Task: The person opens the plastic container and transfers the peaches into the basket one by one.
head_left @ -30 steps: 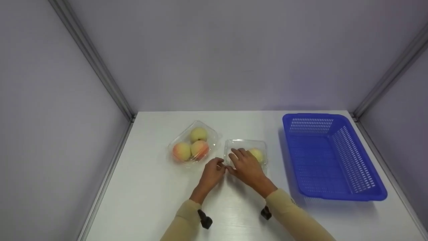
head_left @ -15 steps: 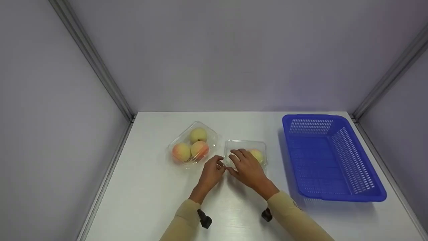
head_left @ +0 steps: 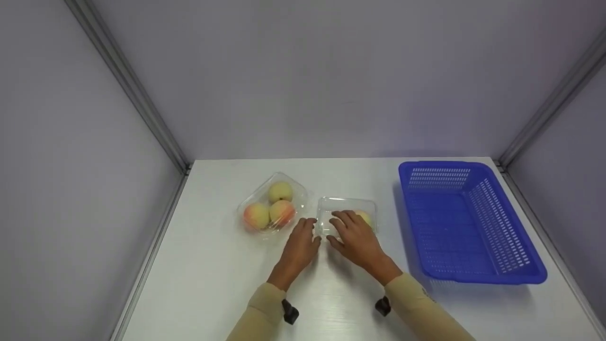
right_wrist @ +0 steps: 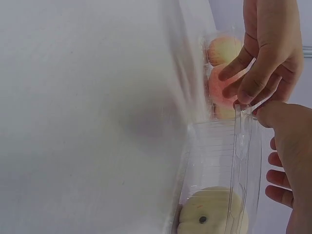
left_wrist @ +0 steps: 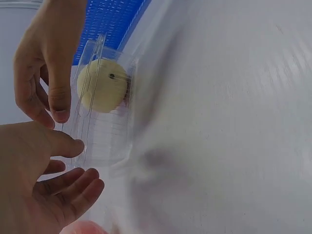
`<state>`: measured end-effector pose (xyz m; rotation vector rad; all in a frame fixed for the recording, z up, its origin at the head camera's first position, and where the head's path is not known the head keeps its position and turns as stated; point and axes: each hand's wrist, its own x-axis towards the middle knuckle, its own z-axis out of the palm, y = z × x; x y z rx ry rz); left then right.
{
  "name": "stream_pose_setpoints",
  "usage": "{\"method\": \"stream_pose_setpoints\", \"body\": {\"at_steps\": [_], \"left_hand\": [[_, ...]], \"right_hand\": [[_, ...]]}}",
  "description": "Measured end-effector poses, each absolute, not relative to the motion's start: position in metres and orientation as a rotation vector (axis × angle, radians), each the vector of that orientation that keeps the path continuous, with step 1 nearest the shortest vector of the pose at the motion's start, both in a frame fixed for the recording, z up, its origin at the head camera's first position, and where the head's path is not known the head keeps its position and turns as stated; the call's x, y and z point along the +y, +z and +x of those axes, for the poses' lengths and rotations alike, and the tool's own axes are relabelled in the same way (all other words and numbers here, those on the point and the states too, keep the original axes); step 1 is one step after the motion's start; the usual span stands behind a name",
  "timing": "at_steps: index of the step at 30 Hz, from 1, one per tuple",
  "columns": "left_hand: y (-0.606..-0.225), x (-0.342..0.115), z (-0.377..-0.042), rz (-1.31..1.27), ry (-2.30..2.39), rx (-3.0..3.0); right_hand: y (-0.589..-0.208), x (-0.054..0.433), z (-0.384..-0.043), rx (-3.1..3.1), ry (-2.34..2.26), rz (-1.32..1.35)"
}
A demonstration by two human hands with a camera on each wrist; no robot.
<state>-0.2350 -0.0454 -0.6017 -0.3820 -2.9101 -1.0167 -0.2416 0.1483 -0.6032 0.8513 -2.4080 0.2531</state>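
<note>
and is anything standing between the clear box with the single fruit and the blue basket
Nothing visible does: only white tabletop lies between the clear box and the blue basket, whose own raised side faces the box.

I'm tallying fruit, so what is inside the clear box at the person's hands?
One pale, round fruit shows through the clear box, at the end nearer the blue basket. In the head view, the right hand covers part of the fruit; its underside shows in no view.
</note>
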Motion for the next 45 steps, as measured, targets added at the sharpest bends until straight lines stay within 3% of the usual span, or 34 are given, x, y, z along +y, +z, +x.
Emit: {"method": "stream_pose_setpoints", "body": {"at_steps": [11, 45], "left_hand": [[-0.59, -0.035, -0.234, -0.594, -0.48, -2.724], [-0.578, 0.011, -0.244, -0.949, -0.238, -2.62]], "right_hand": [[-0.6, 0.163, -0.237, -2.409, 0.33, 0.798], [-0.607, 0.206, -0.23, -2.36, 0.757, 0.43]]}}
